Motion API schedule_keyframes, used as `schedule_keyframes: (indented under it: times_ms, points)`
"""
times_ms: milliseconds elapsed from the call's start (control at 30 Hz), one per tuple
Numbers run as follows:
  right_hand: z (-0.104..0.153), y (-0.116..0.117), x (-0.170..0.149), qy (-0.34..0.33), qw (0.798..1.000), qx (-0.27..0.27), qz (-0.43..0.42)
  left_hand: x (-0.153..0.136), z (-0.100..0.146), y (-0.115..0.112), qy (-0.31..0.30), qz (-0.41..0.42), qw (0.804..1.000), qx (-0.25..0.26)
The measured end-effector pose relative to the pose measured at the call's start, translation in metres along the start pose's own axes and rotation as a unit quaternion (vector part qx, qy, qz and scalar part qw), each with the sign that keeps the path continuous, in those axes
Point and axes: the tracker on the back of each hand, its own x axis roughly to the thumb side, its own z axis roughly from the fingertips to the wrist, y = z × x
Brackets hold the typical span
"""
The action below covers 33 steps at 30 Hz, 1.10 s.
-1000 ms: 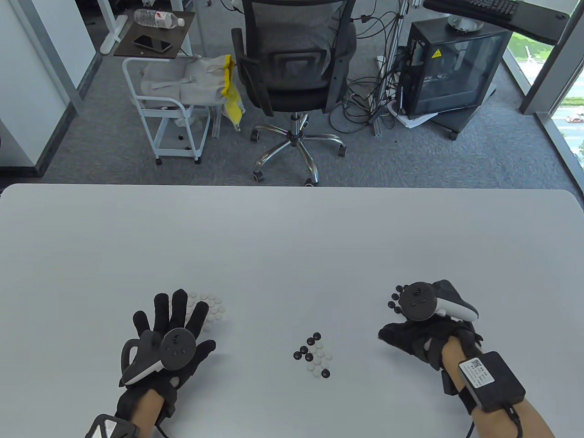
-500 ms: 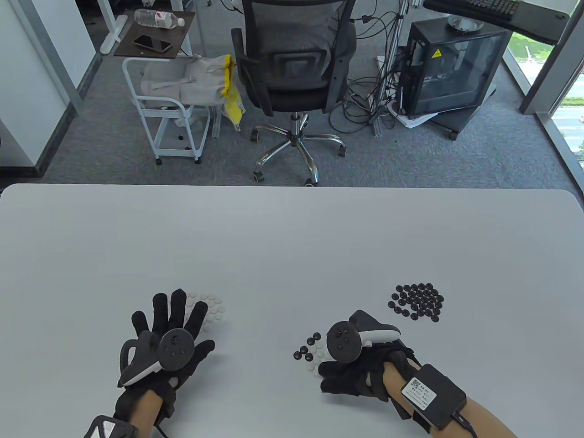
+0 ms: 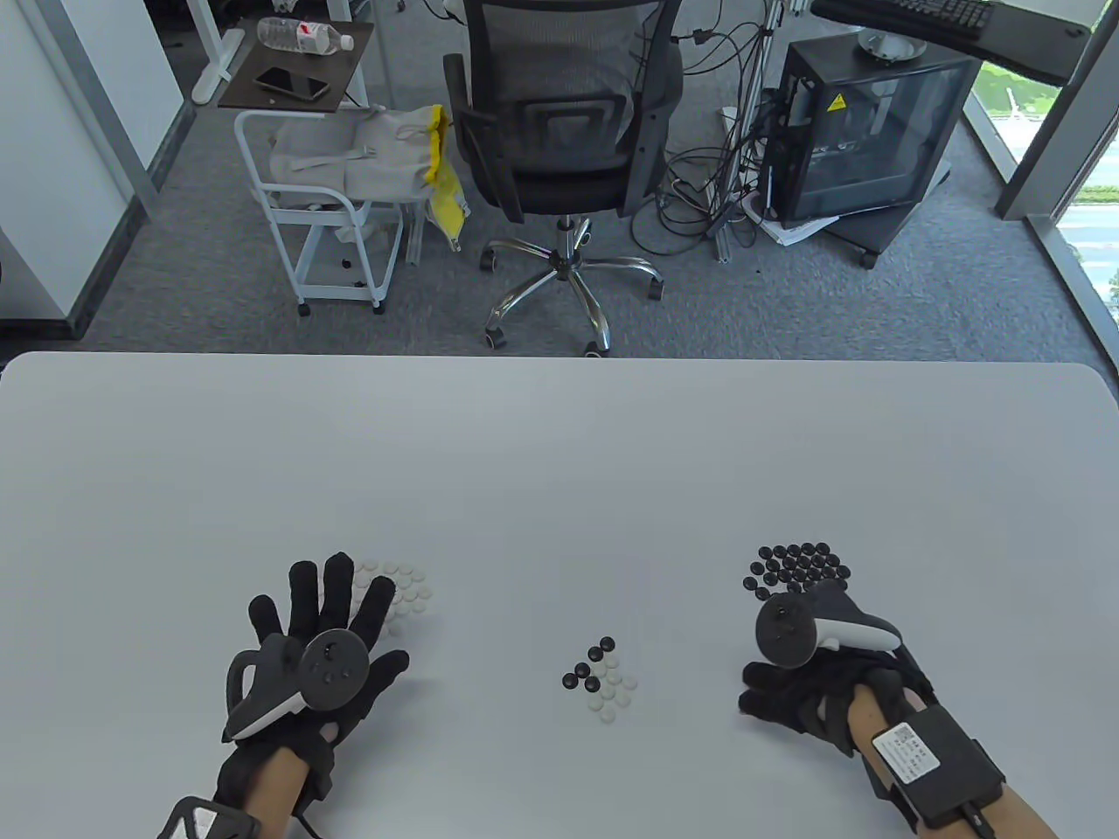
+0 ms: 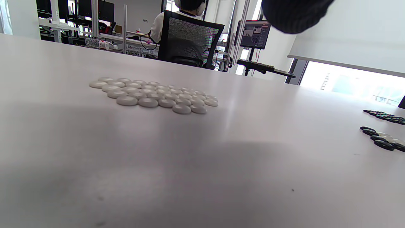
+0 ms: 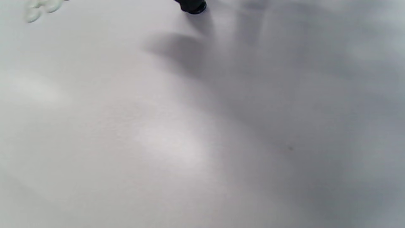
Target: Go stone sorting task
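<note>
On the desk (image 3: 559,454) lie three groups of Go stones, all toward its near edge. The white pile (image 3: 404,587) sits near the left, a flat cluster of white stones, partly hidden by the left hand (image 3: 319,651). That hand lies palm down with its fingers spread wide and flat, gripping nothing; its fingertips reach over the near side of the white pile. In the left wrist view the same white pile (image 4: 152,95) shows as one layer of stones touching each other.

The mixed pile (image 3: 601,673) sits in the middle near the front edge: black stones on its far and left side, white ones on its near and right side, all close together.

The black pile (image 3: 800,564) lies near the right. The right hand (image 3: 817,690) is just on the near side of it, fingers curled under; whether it holds a stone I cannot tell. The right wrist view shows a dark stone (image 5: 193,6) at the top edge.
</note>
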Motion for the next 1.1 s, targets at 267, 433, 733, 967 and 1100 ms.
schedule_keyframes:
  times_ms: [267, 433, 733, 967, 1100]
  points:
    - [-0.003, -0.006, -0.043, 0.072, 0.996, -0.035, -0.031, 0.001, -0.001, -0.001, -0.002, -0.006, 1.000, -0.002]
    - [-0.008, -0.011, -0.053, 0.082, 0.994, -0.048, -0.060, 0.001, -0.001, -0.001, -0.001, -0.004, 1.000, 0.000]
    - [-0.014, -0.022, -0.059, 0.086, 0.989, -0.071, -0.095, 0.001, -0.001, -0.001, 0.000, -0.002, 1.000, 0.000]
    - [-0.011, -0.062, -0.004, -0.020, 0.985, -0.123, -0.123, 0.000, -0.001, -0.002, 0.002, -0.002, 1.000, -0.003]
    - [-0.024, -0.068, 0.045, -0.089, 0.987, -0.088, -0.096, 0.001, -0.001, -0.001, 0.001, -0.003, 1.000, -0.002]
